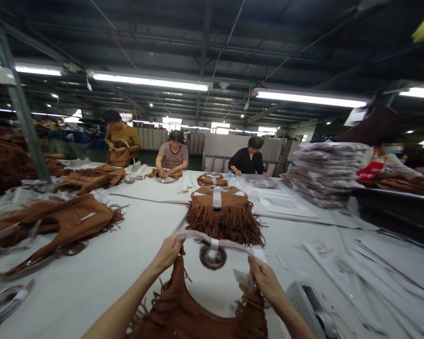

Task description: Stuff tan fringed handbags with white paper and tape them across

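My left hand (pixel 170 252) is closed on the left end of a plastic-wrapped strap (pixel 229 244), at the upper left point of a brown fringed bag (pixel 198 318). On the right, my right hand (pixel 263 275) pinches the bag's other side near the strap's right end. Between them the strap arches over the bag's opening, and a wrapped dark coil (pixel 213 256) hangs from its middle by a white band. Just beyond lies a stack of brown fringed bags (pixel 221 214) with a white band around the top one.
Brown bags (pixel 81 219) lie at the left, above a wrapped coil (pixel 5 303). A grey dispenser (pixel 313 310) stands at the right, near plastic strips. Farther back rises a stack of packed bags (pixel 327 174); several people work around the white table (pixel 141 254).
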Demonstrator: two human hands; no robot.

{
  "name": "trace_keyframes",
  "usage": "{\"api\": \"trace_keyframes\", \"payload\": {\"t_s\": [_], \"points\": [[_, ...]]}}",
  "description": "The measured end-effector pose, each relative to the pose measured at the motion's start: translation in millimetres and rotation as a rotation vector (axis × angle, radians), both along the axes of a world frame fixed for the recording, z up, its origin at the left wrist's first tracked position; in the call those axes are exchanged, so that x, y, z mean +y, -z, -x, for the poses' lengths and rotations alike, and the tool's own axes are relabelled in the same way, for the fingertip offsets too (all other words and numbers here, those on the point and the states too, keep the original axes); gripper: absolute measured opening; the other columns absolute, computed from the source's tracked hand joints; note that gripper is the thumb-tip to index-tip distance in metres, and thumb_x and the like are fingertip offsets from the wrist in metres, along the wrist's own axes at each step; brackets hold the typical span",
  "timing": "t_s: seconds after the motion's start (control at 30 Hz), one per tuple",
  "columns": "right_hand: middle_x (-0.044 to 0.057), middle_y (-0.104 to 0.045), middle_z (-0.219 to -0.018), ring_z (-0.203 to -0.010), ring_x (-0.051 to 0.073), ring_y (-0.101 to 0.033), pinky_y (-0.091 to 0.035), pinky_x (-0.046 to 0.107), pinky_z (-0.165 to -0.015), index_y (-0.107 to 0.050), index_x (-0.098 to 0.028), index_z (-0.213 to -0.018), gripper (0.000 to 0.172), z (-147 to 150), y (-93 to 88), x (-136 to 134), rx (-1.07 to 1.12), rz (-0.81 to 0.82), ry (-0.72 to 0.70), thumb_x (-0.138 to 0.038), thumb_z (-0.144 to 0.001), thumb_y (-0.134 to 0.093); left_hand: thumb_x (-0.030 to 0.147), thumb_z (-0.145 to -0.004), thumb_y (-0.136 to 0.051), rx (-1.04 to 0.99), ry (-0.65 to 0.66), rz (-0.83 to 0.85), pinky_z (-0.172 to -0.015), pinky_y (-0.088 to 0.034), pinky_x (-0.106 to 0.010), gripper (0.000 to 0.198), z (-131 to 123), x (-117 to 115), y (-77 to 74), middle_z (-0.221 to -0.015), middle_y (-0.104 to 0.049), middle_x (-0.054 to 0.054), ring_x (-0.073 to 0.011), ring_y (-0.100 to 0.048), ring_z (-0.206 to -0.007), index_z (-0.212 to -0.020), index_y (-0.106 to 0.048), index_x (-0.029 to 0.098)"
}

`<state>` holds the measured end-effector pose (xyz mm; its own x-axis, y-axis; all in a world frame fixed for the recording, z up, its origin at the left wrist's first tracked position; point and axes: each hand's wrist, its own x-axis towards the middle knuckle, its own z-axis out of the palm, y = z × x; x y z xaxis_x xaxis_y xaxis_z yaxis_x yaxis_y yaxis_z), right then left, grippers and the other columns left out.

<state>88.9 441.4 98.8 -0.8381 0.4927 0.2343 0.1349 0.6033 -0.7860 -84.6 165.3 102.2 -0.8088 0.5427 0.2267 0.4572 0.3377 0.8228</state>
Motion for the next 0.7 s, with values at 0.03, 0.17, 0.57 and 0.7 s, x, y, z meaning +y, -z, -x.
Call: {"api": "trace_keyframes", "payload": {"t_s": [0.03,0.17,0.57,0.7], "points": [[-0.002,-0.050,-0.052,-0.051,0.017,-0.050,-0.044,0.028,-0.049,-0.049,-0.023,-0.066,0.051,-10,-18.5,-6,0.029,0.003,-0.026,-0.068,-0.084,-0.035,0.044,-0.097,-0.028,0.041,0.001,-0.044,-0.071,-0.049,-0.030,0.039,-10,-12,-17.2,-0.068,-0.064,-0.002,-0.0167,-0.062,-0.067,-0.087,-0.055,0.019],[-0.004,-0.050,-0.056,-0.049,0.012,-0.047,-0.041,0.023,-0.049,-0.048,-0.022,-0.073,0.040,-48,-74.3,-32,0.334,-0.142,-0.064,-0.058,-0.089,-0.039,0.043,-0.095,-0.033,0.232,-0.032,-0.159,-0.061,-0.045,-0.026,0.034,-55,-59,-84.3,-0.070,-0.063,-0.001,-0.0145,-0.058,-0.060,-0.079,-0.053,0.020],[-0.005,-0.049,-0.056,-0.044,0.010,-0.042,-0.035,0.022,-0.045,-0.047,-0.022,-0.076,0.032,-96,-133.9,-68,0.457,-0.243,-0.106,-0.049,-0.092,-0.040,0.026,-0.089,-0.041,0.740,-0.229,-0.109,-0.053,-0.038,-0.024,0.011,-139,-115,-169.7,-0.058,-0.053,0.005,-0.0141,-0.053,-0.052,-0.081,-0.047,0.023],[-0.004,-0.048,-0.054,-0.046,0.011,-0.043,-0.035,0.023,-0.044,-0.049,-0.022,-0.076,0.038,-87,-150.1,-65,0.317,-0.124,-0.184,-0.055,-0.091,-0.039,0.039,-0.092,-0.038,0.560,-0.187,-0.091,-0.054,-0.040,-0.026,0.029,-126,-113,-179.8,-0.058,-0.056,0.004,-0.0143,-0.054,-0.053,-0.070,-0.048,0.023]]}}
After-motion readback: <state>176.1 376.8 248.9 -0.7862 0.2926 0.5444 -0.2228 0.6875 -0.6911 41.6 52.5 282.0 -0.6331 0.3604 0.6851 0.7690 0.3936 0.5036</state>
